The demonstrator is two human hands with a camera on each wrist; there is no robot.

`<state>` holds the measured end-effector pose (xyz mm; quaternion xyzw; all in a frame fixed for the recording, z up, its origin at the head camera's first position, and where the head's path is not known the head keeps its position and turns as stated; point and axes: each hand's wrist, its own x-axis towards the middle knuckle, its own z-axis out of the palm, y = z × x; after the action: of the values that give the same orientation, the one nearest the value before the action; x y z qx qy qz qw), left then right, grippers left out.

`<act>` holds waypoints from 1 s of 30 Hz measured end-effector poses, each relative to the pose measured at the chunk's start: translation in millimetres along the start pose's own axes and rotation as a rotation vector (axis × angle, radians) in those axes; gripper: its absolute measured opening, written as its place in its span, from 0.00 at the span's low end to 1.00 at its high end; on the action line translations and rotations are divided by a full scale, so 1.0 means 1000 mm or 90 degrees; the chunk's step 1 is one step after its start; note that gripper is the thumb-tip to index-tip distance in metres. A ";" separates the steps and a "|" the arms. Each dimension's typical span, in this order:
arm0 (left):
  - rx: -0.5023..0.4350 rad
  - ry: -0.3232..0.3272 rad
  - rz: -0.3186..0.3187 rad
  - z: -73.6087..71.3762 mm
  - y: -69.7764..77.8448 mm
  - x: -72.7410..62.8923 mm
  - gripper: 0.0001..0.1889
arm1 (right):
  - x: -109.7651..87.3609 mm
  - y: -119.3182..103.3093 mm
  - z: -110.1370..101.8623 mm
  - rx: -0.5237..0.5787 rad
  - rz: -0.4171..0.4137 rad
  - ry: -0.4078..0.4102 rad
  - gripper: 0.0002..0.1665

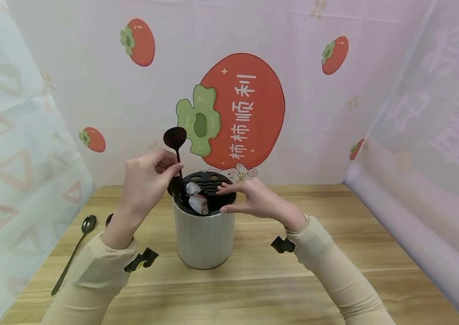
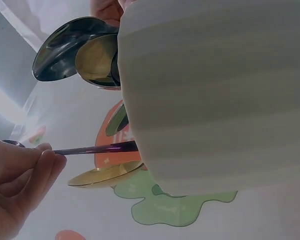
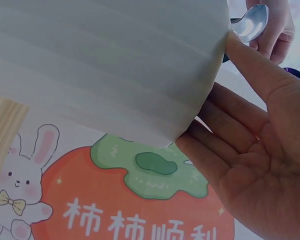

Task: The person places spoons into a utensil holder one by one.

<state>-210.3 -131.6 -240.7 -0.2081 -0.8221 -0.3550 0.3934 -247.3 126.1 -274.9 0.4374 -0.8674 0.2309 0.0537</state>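
My left hand [image 1: 144,185] pinches the thin handle of a dark, shiny spoon [image 1: 175,137], whose round bowl is up. The handle's lower end goes into the pale, ribbed utensil holder [image 1: 205,243] at its left side. A gold-coloured spoon [image 2: 102,176] leans out beside that handle. Silver spoons [image 1: 198,204] stand bowl-up in the black slotted top [image 1: 213,184]. At the holder's right rim, my right hand [image 1: 255,198] rests with thumb and fingers spread and fairly straight, fingertips [image 3: 186,136] at the edge.
A long dark spoon [image 1: 88,224] lies on the wooden table [image 1: 278,289] at the left. Part of another dark item [image 1: 109,220] shows behind my left wrist. Hanging printed cloth [image 1: 294,149] closes off the back and both sides.
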 end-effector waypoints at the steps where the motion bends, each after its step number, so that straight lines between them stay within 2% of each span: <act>1: 0.001 -0.005 0.003 0.000 0.000 0.000 0.04 | 0.000 0.000 0.000 0.001 -0.001 0.000 0.26; 9: 0.003 -0.032 0.008 0.002 -0.001 -0.001 0.03 | 0.000 0.001 0.000 0.002 -0.007 0.001 0.26; 17: 0.037 -0.040 -0.009 0.000 0.002 -0.001 0.02 | -0.001 0.000 0.000 -0.001 -0.007 0.001 0.27; 24: 0.065 -0.071 -0.037 -0.001 0.004 -0.001 0.03 | -0.001 0.000 0.000 0.006 -0.003 -0.002 0.27; 30: 0.069 -0.092 -0.028 0.000 0.006 0.000 0.04 | -0.001 0.000 -0.001 0.006 -0.002 -0.002 0.27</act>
<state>-207.0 -127.3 -238.3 -0.1935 -0.8708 -0.3025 0.3358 -246.5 127.1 -274.6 0.4391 -0.8659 0.2342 0.0508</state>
